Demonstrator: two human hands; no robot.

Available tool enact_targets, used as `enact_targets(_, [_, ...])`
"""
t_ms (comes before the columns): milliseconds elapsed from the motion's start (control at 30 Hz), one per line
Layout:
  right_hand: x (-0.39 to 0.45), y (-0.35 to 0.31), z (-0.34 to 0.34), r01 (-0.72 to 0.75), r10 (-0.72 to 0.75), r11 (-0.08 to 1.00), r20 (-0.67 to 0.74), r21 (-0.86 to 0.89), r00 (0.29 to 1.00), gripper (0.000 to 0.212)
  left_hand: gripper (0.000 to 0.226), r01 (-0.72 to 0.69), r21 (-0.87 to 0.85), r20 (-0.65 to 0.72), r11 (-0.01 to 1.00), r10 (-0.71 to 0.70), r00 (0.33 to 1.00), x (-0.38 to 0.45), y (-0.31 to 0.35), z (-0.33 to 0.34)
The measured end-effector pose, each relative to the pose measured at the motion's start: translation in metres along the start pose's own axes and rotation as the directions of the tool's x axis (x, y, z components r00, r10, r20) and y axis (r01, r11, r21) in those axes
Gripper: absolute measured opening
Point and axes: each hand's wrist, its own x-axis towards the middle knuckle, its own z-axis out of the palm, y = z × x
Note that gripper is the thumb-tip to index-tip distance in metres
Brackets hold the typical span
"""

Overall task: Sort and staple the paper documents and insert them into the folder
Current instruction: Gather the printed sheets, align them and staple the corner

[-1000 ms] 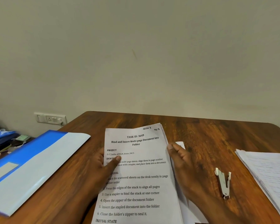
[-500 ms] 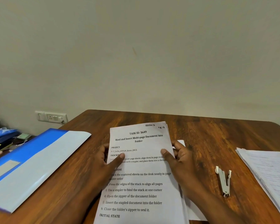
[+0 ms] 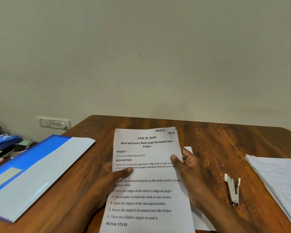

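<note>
Sheets: printed stack (image 3: pixel 149 179) held above the worktop (image 3: pixel 217 140), centre.
Left hand (image 3: pixel 107 177): grip pinches the stack's left edge, thumb on top.
Right hand (image 3: pixel 190 174): grip pinches the right edge.
Stapler (image 3: pixel 233 189): right, apparently hinged open.
Folder (image 3: pixel 39 170): blue, left.
Second pile (image 3: pixel 279 180): far right.

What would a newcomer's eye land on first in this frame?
The printed sheet headed "TASK ID: 3649" at centre, held up off the wooden table by both hands, the left hand and right hand each with a thumb across its face. Next, the blue and white folder lying at the left. A stapler lies at the right, beside a stack of papers at the table's right edge.
</note>
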Motion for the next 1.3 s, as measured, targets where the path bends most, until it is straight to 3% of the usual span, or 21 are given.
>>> enact_targets(233, [0.000,0.013,0.000,0.013,0.001,0.976,0.065,-0.219,0.998,0.024,0.033,-0.048,0.063,-0.057,0.997,0.051,0.997,0.004,-0.005,0.004])
enact_targets(367, [-0.001,0.019,0.005,0.053,-0.035,0.950,0.066,-0.308,0.997,0.028,0.033,-0.031,0.076,-0.008,0.997,0.031,0.999,0.000,-0.004,0.006])
enact_targets(567, [0.002,0.017,0.001,0.062,-0.055,0.950,0.033,-0.305,0.998,0.030,0.045,-0.001,0.064,0.108,0.998,-0.006,0.994,-0.002,-0.004,0.006])
enact_targets(900, [0.004,0.013,-0.003,0.029,-0.007,0.959,0.077,-0.283,0.997,0.030,0.044,-0.083,-0.031,-0.013,0.996,0.083,0.996,-0.003,-0.003,0.007])
enact_targets(1100, [0.003,0.012,-0.002,0.033,-0.025,0.975,0.039,-0.218,0.999,0.030,0.055,-0.053,-0.080,0.046,0.995,0.057,0.997,-0.005,0.000,0.009])
enact_targets(1300, [0.003,0.007,-0.002,-0.056,0.076,0.980,0.102,-0.192,0.992,0.015,0.041,-0.040,-0.047,0.012,0.998,0.040,0.999,-0.004,-0.001,0.006])
